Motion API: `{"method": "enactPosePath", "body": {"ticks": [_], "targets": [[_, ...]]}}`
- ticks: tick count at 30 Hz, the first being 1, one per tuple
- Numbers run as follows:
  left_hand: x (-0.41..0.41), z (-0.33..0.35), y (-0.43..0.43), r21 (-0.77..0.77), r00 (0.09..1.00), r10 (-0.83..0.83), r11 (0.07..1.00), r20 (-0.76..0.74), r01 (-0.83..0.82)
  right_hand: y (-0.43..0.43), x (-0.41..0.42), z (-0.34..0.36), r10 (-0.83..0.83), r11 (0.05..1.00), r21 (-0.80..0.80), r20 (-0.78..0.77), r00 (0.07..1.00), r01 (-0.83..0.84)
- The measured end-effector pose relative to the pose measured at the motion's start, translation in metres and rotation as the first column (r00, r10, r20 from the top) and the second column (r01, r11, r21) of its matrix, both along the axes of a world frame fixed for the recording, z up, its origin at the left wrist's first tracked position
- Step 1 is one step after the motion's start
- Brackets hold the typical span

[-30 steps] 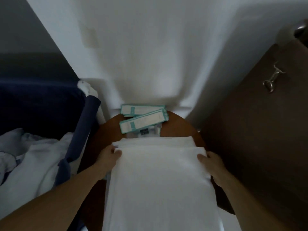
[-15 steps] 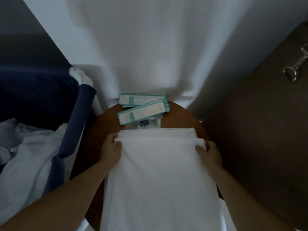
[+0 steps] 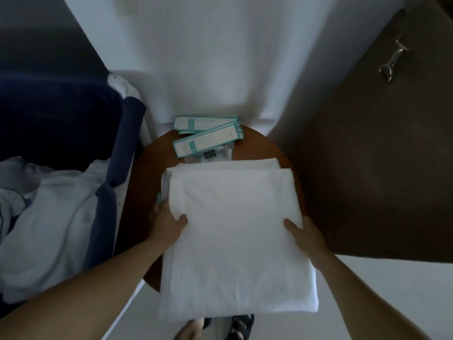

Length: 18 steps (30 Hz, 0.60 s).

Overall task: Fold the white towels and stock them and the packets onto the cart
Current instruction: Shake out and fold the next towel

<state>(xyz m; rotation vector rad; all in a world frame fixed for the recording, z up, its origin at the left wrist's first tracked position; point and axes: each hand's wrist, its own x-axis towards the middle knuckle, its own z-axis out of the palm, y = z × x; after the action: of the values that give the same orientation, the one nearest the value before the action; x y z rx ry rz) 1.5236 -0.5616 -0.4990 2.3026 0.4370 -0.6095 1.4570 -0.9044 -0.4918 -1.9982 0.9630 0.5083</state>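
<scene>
Left hand (image 3: 169,224) and right hand (image 3: 307,239) clamped on opposite edges of the folded white towel (image 3: 235,244), thumbs on top.

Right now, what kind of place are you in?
Probably a hotel room being serviced: folded white towels, teal-edged packets on a small round table, and a blue cart bag of crumpled linen beside it.

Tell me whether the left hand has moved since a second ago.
Yes. The left hand has slid back toward the person, away from the packets, from the far corner of the towel to midway along its left edge.
</scene>
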Motion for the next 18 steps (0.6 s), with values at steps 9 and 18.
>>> {"method": "enactPosePath", "body": {"ticks": [9, 18], "targets": [[-0.089, -0.007, -0.008, 0.019, 0.988, 0.153, 0.988, 0.036, -0.154, -0.002, -0.057, -0.005, 0.077, 0.993, -0.085, 0.006, 0.997, -0.077], [-0.139, -0.011, -0.003, 0.076, 0.973, 0.229, 0.971, -0.002, -0.228, -0.002, -0.094, -0.006, 0.131, 0.973, -0.192, -0.003, 0.991, -0.129]]}}
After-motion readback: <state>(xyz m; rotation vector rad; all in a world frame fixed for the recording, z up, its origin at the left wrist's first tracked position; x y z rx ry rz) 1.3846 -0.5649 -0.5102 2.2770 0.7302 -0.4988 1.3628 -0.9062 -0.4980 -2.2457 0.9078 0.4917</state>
